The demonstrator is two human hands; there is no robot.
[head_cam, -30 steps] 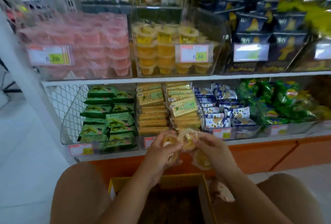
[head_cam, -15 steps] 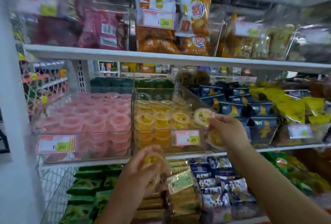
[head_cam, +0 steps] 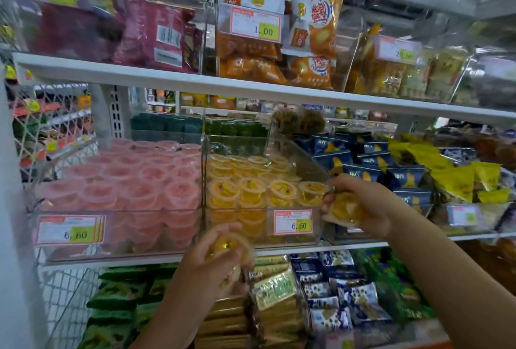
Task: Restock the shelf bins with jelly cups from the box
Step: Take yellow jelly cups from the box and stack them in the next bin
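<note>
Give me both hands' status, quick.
Left hand: closed on yellow jelly cups.
Right hand: closed on a yellow jelly cup.

yellow jelly cups [head_cam: 252,189]: clear tubs, sealed lids, upright in rows, stacked in layers | clear shelf bin [head_cam: 237,232]: middle shelf, right of the pink-cup bin, nearly full | one more yellow cup [head_cam: 344,209] tilted at the bin's right near corner | another [head_cam: 227,245] below its front
</note>
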